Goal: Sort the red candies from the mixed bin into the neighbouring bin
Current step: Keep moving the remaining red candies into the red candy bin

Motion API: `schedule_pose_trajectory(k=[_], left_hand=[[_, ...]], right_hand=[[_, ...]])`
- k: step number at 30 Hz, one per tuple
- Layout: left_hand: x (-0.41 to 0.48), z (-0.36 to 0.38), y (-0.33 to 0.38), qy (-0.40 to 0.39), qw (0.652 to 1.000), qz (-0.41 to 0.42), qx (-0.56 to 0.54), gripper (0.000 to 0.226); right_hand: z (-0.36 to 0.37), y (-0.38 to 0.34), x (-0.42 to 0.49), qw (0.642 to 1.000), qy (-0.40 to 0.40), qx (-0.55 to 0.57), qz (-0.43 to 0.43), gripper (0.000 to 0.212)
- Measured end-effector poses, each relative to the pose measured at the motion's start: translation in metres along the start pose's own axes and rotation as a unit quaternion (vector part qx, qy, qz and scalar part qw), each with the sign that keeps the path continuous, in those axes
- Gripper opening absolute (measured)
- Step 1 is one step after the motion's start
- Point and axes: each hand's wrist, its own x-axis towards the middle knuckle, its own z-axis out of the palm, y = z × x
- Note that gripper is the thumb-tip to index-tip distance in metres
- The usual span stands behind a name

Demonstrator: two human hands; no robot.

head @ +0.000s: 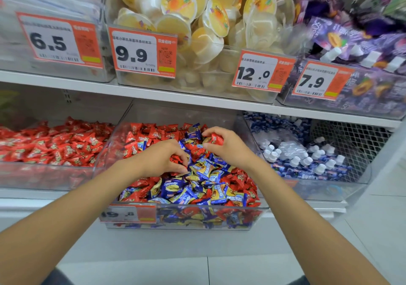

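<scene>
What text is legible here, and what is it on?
"6.5": top-left tag.
"9.9": jelly-cup tag.
"12.0": third tag.
"7.9": purple-pouch tag.
"19.8", blurred, first digit partly cut off: front tag of the mixed bin.
Chinese lines, barcodes and QR codes on the tags, and all the wrapper print: too small or blurred to read.
</scene>
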Motion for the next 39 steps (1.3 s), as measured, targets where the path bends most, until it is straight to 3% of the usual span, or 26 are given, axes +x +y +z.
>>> schedule_pose_trajectory(k=[2,5,10,17,20,24,27,31,39], left_hand=[[-0.006,-0.003,-0.003,0.034,0.999,0.001,-0.017,0.013],[-0.015,-0.009,-0.004,0.085,0.996,-0.004,-0.039,0.014],[-0.032,-0.013,-0.007,0.117,0.992,-0.007,-0.035,0.016],[-0.051,-0.017,-0.005,0.151,0.988,-0.019,-0.005,0.016],[-0.060,-0.022,0.001,0.169,0.985,-0.013,-0.016,0.015],[-0.076,-0.031,0.004,0.213,0.976,-0.009,-0.048,0.010],[-0.090,-0.041,0.000,0.260,0.963,-0.007,-0.069,0.009],[-0.114,-0.073,-0.033,0.316,0.946,-0.050,-0.057,0.008],[-0.159,-0.123,-0.151,0.371,0.903,-0.219,0.000,0.008]], right_hand=[[0.014,0.003,0.008,0.994,-0.043,-0.104,-0.010,0.037],[0.026,0.001,0.012,0.980,-0.082,-0.180,-0.006,0.019],[0.020,-0.015,0.004,0.996,-0.036,-0.082,0.012,0.017],[0.014,-0.026,-0.018,0.998,-0.041,-0.035,0.022,0.005],[0.014,-0.032,-0.023,0.997,-0.042,-0.043,0.037,0.016],[0.016,-0.048,-0.028,1.000,-0.003,0.004,0.016,0.006],[0.024,-0.065,-0.029,0.998,0.036,0.036,-0.021,0.010],[0.049,-0.097,-0.020,0.997,0.041,0.039,-0.061,0.014],[0.130,-0.178,0.052,0.988,-0.001,0.009,-0.155,0.014]])
